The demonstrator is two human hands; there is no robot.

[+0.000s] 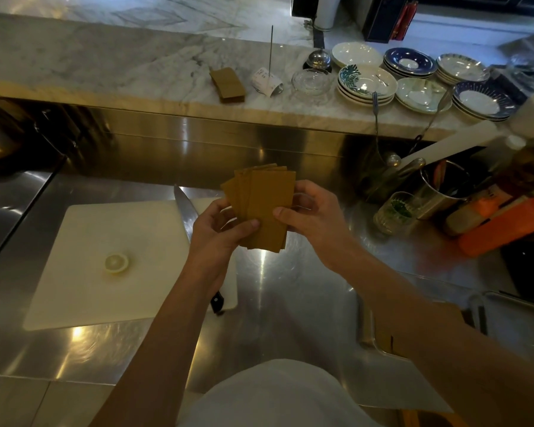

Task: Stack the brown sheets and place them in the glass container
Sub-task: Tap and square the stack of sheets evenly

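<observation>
Several brown sheets point(265, 198) are fanned out above the steel counter, held between both hands. My left hand point(219, 232) grips their lower left side with the thumb on top. My right hand point(312, 217) holds their right edge, thumb on the front sheet. A second pile of brown sheets point(228, 84) lies on the marble ledge behind. A ribbed glass container point(395, 212) with something green inside stands to the right of my hands, on the counter.
A white cutting board point(121, 260) with a lemon half point(117, 263) and a knife point(185, 208) lies at left. Stacked plates point(366, 84), a bell point(318, 60) and a receipt spike point(270, 50) sit on the ledge. A steel utensil pot point(438, 192) and an orange object point(506, 223) crowd the right.
</observation>
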